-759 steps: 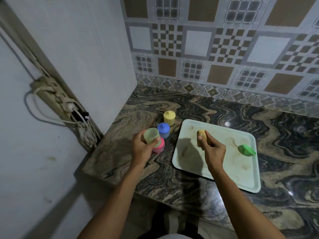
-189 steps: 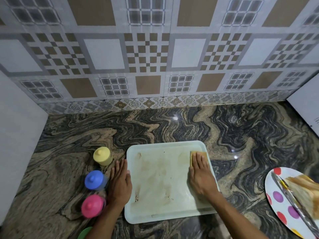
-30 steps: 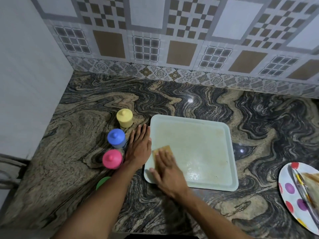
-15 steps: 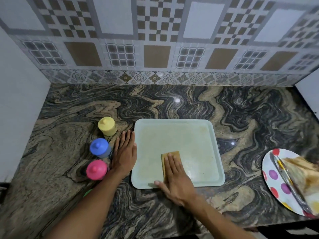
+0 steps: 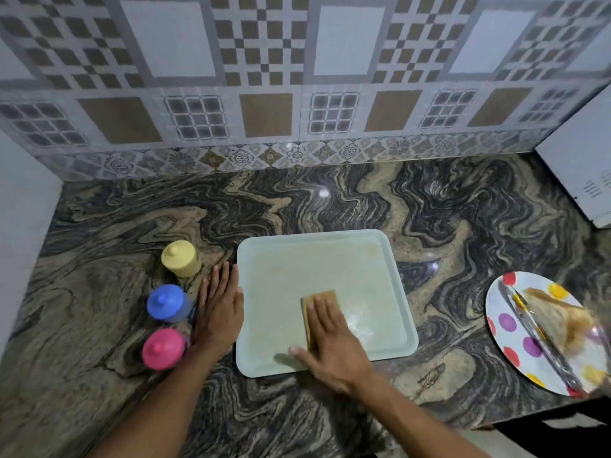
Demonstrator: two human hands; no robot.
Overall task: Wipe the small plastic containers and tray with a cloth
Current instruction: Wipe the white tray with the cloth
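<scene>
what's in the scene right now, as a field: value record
tray: pale, on marbled counter
cloth: tan, on tray's near half
right hand: flat, pressing cloth
left hand: flat on counter beside tray's left edge
left of left hand: yellow container, blue container, pink container, all lidded
polka-dot plate: far right

Illumination is dim and diffuse, sourced from overhead. Two small glare points show on the polished countertop (image 5: 324, 193). A wet sheen reflects on the tray (image 5: 317, 259), just beside the right hand (image 5: 330, 345), which casts a soft, short shadow under its thumb. Motion blur smears the plate (image 5: 506, 325) at the right edge, and the containers (image 5: 165, 302) at left are slightly soft. Wide-angle distortion bows the wall tiles (image 5: 264, 114) toward the frame edges.
</scene>
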